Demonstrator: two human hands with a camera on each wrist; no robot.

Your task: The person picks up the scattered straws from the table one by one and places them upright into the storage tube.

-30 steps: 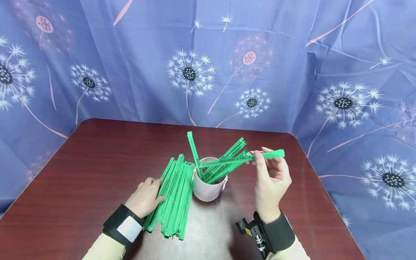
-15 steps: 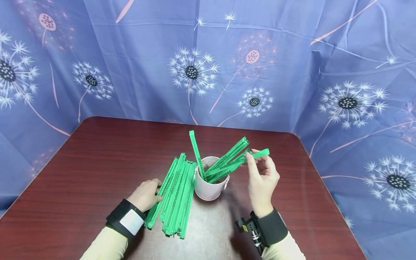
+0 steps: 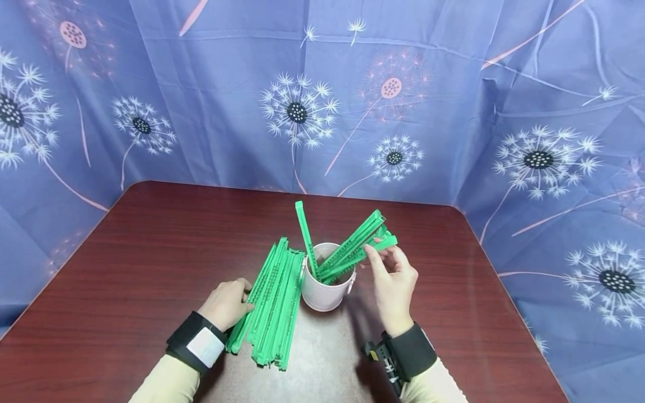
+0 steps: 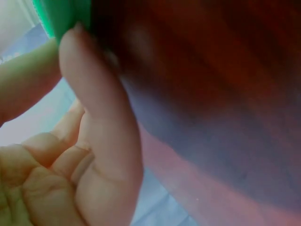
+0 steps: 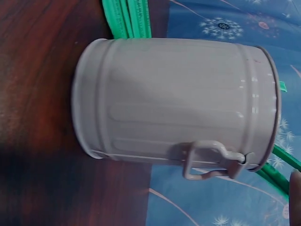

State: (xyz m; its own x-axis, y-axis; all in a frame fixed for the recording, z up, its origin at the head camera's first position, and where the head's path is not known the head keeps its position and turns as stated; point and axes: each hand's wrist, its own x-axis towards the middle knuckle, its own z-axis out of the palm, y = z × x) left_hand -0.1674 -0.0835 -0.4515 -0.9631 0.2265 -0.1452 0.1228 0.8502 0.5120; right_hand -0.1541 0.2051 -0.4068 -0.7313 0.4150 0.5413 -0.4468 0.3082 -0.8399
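Green sticks (image 3: 274, 313) lie in a pile on the dark red table (image 3: 151, 252), just left of an upright pale bucket (image 3: 322, 296); more sticks stand tilted inside the bucket, one leaning left, the rest leaning right. Your right hand (image 3: 395, 288) pinches a held stick (image 3: 359, 257) near its upper end, with the lower end inside the bucket mouth. Your left hand (image 3: 224, 305) grips the left edge of the pile. Refer to the head view for the bucket mouth and the stick positions; refer to the right wrist view for the ribbed side wall and the looped handle (image 5: 211, 160). That wrist view displays the bucket sideways; the bucket blocks part of the pile behind it, and your right hand is reduced to a fingertip at the frame edge. The left wrist view shows digits meeting on green material, but it is blurred and the green is cut off at the top, so you cannot count the sticks gripped. Note the black wristband (image 3: 414, 351) on your right wrist and the blue dandelion-print cloth (image 3: 216, 112) behind the table. The bucket wall hides the lower stick ends; contact between pile and bucket cannot be determined.
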